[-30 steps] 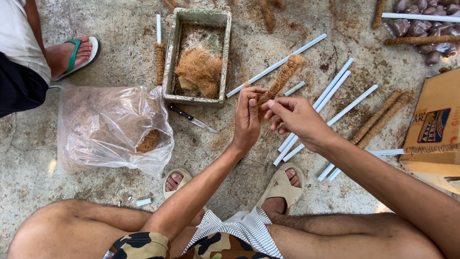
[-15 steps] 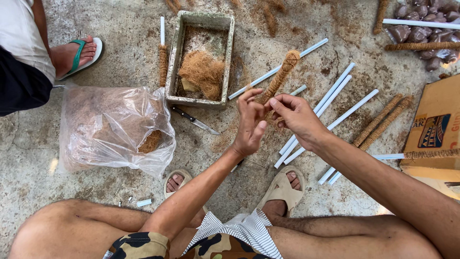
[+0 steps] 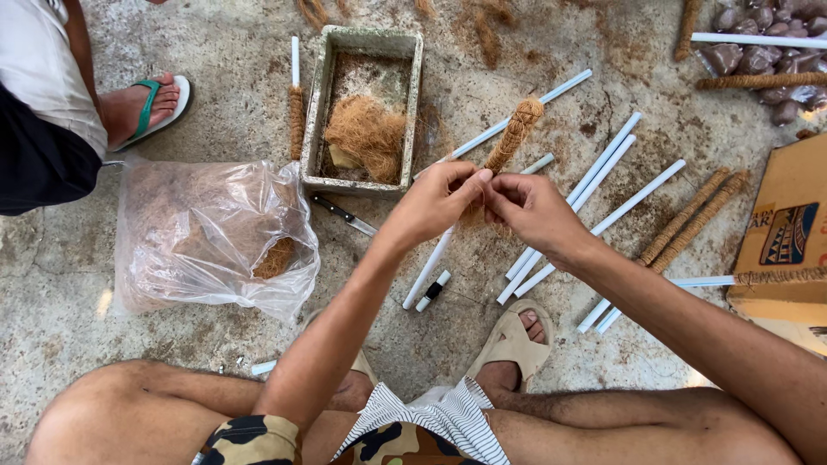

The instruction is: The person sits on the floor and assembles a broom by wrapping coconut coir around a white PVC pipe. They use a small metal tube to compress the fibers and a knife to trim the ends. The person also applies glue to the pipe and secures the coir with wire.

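Note:
My left hand [image 3: 438,202] and my right hand [image 3: 534,211] meet in the middle of the head view, both pinching the lower end of a stick wrapped in brown coconut fibre [image 3: 515,133] that points up and away from me. The fingertips of the two hands touch around the fibre. Just beyond the left hand stands a rectangular grey tray [image 3: 314,120] holding a clump of loose fibre [image 3: 366,133].
Several white tubes [image 3: 603,185] lie on the concrete floor to the right, with two fibre-wrapped sticks [image 3: 693,215]. A clear plastic bag [image 3: 211,237] sits left, a knife [image 3: 345,215] beside the tray, a cardboard box [image 3: 788,228] right. Another person's sandalled foot [image 3: 142,108] is upper left.
My hands have closed together around the wrapped stick's lower end; the left hand moved from beside the stick onto it. The stick stays tilted the same way.

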Tool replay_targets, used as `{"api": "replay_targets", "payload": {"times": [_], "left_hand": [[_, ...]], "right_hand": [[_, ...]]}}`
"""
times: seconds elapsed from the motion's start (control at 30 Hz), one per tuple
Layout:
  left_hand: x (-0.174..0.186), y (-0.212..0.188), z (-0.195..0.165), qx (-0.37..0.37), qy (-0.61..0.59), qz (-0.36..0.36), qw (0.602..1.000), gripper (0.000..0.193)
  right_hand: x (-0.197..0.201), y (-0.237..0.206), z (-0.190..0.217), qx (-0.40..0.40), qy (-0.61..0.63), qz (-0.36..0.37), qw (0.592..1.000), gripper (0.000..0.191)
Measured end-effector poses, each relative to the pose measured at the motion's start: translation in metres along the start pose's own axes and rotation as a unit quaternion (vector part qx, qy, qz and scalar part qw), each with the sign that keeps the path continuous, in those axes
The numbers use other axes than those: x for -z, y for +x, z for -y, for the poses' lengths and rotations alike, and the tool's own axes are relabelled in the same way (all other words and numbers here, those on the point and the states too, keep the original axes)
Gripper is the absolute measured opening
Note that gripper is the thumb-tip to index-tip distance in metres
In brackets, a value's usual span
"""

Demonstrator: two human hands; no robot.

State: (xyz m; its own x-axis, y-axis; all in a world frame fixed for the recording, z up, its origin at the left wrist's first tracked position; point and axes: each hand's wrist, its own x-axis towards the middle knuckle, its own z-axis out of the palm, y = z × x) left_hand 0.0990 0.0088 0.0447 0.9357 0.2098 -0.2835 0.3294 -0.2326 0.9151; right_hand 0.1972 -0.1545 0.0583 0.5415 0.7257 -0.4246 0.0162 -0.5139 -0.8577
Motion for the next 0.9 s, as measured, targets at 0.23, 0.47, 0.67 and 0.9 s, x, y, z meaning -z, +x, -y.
{"api": "replay_targets", "payload": {"times": [0.23, 0.47, 0.67, 0.9], "left_hand": [[-0.008, 0.006, 0.017, -0.040, -0.090, -0.044, 0.994, 0.022], [-0.001, 0.018, 0.040, -0.042, -0.196, 0.060, 0.978, 0.032], [-0.002, 0.022, 0.045, -0.073, -0.168, 0.064, 0.981, 0.027], [-0.013, 0.024, 0.046, 0.001, -0.265, 0.087, 0.960, 0.022]], "right_hand": [[-0.005, -0.008, 0.003, 0.099, -0.125, 0.011, 0.987, 0.019], [-0.011, -0.013, 0.009, 0.114, -0.240, -0.016, 0.964, 0.018], [-0.008, -0.019, 0.014, 0.169, -0.252, 0.001, 0.953, 0.016], [-0.010, -0.018, 0.008, 0.125, -0.228, 0.030, 0.965, 0.019]]}}
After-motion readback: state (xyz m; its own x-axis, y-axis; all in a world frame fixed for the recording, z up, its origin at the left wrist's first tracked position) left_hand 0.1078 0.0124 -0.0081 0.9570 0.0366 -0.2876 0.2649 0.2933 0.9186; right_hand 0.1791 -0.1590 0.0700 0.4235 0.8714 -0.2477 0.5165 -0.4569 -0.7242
